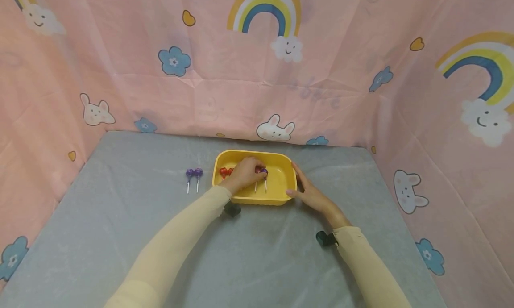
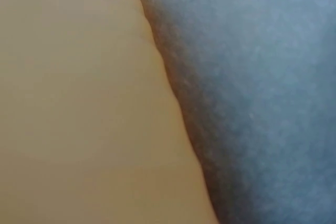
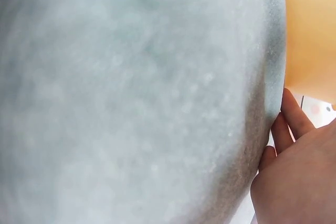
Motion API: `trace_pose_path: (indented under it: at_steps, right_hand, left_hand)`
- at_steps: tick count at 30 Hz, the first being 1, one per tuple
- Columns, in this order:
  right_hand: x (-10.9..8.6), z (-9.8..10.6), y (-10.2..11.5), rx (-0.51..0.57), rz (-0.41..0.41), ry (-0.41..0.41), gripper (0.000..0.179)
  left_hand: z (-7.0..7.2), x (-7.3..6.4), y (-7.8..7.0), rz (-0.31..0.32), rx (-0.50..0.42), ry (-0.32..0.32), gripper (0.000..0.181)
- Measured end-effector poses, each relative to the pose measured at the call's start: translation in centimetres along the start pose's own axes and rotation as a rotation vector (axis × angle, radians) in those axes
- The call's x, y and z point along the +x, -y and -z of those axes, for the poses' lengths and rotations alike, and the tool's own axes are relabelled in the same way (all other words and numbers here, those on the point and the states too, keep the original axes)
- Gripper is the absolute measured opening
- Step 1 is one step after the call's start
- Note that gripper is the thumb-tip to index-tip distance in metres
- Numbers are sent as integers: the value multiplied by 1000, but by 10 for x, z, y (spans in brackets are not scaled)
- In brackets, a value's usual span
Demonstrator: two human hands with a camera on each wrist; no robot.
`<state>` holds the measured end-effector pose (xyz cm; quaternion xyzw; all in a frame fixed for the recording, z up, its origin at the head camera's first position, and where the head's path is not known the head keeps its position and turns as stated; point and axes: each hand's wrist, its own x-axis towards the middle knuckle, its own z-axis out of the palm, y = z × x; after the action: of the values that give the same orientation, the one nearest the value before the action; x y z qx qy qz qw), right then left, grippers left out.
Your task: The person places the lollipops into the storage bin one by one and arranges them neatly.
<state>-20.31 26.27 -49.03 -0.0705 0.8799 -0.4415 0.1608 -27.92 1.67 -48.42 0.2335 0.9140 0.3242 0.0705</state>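
In the head view a yellow tray point(image 1: 277, 201) lies near the back of the grey table. My left hand point(image 1: 242, 173) reaches over its near side, thumb and fingers pinching a purple lollipop point(image 1: 265, 185) inside, stick toward me. Beside that, a red lollipop point(image 1: 255, 187) is partly covered by the hand. At the tray's left end sit red lollipops point(image 1: 223, 171), also partly hidden by the hand. My right hand point(image 1: 315, 196) rests against the tray's right end, fingers extended along the outside wall and thumb at the near corner. The left wrist view shows only sleeve and cloth.
Two purple lollipops point(image 1: 193, 174) lie side by side on the grey table cover point(image 1: 257, 254), left of the tray. A pink patterned curtain point(image 1: 209, 98) hangs behind and at both sides. Small dark devices point(image 1: 233, 208) sit at the wrists.
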Motion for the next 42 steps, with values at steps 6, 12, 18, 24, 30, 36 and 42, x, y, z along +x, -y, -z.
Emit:
trace_pose_path:
  at_steps: [6, 12, 18, 24, 30, 36, 42]
  right_hand:
    - [0, -1, 0, 8, -3, 3, 93]
    - [0, -1, -1, 15, -2, 8, 93]
    - [1, -1, -3, 25, 8, 12, 92]
    - [1, 0, -3, 34, 8, 19, 92]
    - [1, -1, -1, 26, 0, 7, 93]
    - [0, -1, 0, 21, -8, 0, 94]
    - [1, -1, -1, 15, -6, 5, 93]
  left_hand:
    - [1, -1, -1, 9, -13, 4, 30]
    - [5, -4, -4, 24, -72, 3, 29]
    - [9, -5, -4, 48, -149, -2, 28]
    - [19, -10, -3, 52, -249, 5, 28]
    - [38, -23, -5, 31, -286, -44, 29]
    - [61, -41, -7, 22, -334, -96, 29]
    - [82, -60, -2, 4, -362, -132, 28]
